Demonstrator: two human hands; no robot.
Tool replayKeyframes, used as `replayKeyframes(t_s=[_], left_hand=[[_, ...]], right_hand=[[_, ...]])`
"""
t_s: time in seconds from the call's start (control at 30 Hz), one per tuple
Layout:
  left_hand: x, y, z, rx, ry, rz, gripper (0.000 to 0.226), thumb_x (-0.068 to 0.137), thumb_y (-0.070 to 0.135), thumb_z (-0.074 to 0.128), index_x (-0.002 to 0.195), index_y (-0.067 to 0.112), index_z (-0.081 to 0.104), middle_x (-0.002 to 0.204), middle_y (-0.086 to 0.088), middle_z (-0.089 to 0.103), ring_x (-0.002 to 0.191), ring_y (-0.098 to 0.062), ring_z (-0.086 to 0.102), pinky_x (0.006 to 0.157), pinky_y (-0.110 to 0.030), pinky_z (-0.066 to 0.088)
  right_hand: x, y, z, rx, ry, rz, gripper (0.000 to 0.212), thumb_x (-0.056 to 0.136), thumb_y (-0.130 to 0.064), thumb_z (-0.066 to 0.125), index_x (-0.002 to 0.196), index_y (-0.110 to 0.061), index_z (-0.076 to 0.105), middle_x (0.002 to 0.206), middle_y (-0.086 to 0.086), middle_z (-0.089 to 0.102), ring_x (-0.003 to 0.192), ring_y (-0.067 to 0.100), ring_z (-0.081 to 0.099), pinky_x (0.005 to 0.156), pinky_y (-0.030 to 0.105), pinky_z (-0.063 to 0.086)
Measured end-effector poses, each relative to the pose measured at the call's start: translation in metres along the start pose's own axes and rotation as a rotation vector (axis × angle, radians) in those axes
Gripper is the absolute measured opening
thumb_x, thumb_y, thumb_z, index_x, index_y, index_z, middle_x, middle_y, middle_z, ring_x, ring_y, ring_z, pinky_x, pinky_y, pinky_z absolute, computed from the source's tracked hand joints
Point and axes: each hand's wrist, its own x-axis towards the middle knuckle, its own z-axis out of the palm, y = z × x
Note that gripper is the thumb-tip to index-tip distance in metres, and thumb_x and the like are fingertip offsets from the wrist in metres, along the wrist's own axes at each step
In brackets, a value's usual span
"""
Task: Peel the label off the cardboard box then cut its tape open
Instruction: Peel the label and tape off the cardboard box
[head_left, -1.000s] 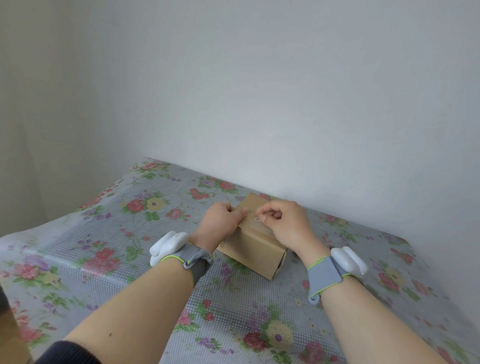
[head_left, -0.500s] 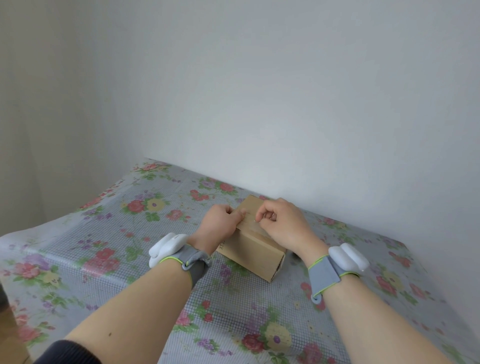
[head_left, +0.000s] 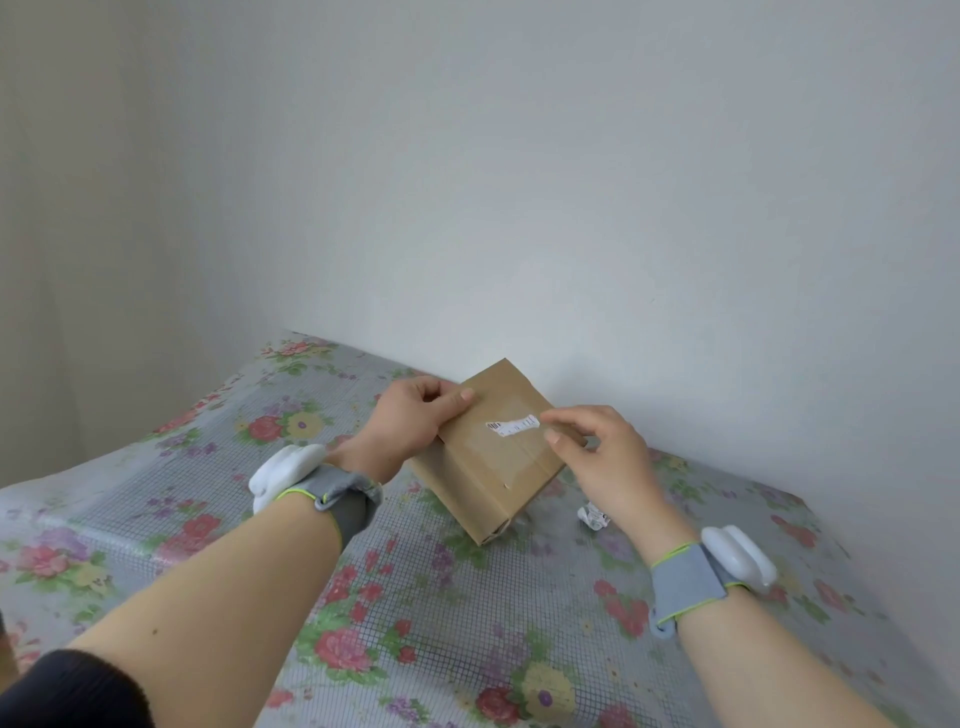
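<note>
A floral-clothed surface (head_left: 415, 623) fills a corner of plain white walls (head_left: 571, 208). Toward its far side the cardboard box (head_left: 488, 467) is tilted up, with the left hand (head_left: 410, 426) gripping its left edge. The right hand (head_left: 608, 457) seemingly pinches the right end of the label (head_left: 511, 425). A crumpled white scrap (head_left: 592, 516) lies just right of the box.

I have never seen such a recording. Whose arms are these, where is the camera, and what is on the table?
No machine here: a person works with bare hands, and one camera worn on the head looks down at them. The left hand holds the cardboard box, tilted, over a table with a flowered cloth. The right hand seems to pinch the end of a white label strip on the box. A crumpled paper scrap lies on the cloth nearby. Each wrist carries a grey band with a white device.
</note>
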Motion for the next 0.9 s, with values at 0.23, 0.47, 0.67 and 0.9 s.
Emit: replayKeyframes(t_s=[0.23, 0.47, 0.67, 0.9], left_hand=[[-0.001, -0.006, -0.001, -0.046, 0.009, 0.036, 0.019, 0.087, 0.027, 0.066, 0.074, 0.014, 0.065, 0.067, 0.001, 0.064, 0.055, -0.005, 0.057, 0.05, -0.009, 0.044], [-0.004, -0.003, 0.004, -0.066, 0.02, 0.07, 0.017, 0.089, 0.023, 0.064, 0.079, 0.009, 0.065, 0.067, 0.002, 0.064, 0.047, 0.005, 0.056, 0.047, -0.007, 0.042], [-0.006, -0.004, 0.006, -0.055, 0.04, 0.095, 0.018, 0.089, 0.024, 0.064, 0.082, 0.008, 0.066, 0.07, 0.001, 0.064, 0.05, 0.004, 0.056, 0.049, -0.008, 0.044], [-0.013, -0.005, 0.018, -0.081, 0.101, 0.138, 0.017, 0.089, 0.023, 0.064, 0.076, 0.011, 0.063, 0.068, 0.003, 0.062, 0.056, -0.002, 0.055, 0.05, -0.009, 0.042]], right_hand=[[0.0, 0.001, 0.011, -0.055, 0.085, -0.046, 0.02, 0.084, -0.019, 0.066, 0.094, -0.036, 0.069, 0.104, -0.009, 0.054, 0.102, 0.013, 0.052, 0.088, 0.03, 0.043], [-0.005, -0.002, 0.022, -0.017, 0.151, 0.002, 0.021, 0.087, -0.014, 0.062, 0.096, -0.031, 0.069, 0.107, -0.008, 0.053, 0.107, 0.015, 0.049, 0.09, 0.022, 0.033], [-0.005, -0.007, 0.027, 0.038, 0.229, 0.034, 0.019, 0.084, -0.01, 0.065, 0.085, -0.028, 0.069, 0.101, -0.008, 0.054, 0.104, 0.017, 0.053, 0.087, 0.022, 0.036], [-0.005, -0.012, 0.025, 0.079, 0.324, 0.045, 0.02, 0.082, -0.006, 0.065, 0.083, -0.026, 0.068, 0.102, -0.009, 0.054, 0.106, 0.019, 0.054, 0.09, 0.026, 0.04]])
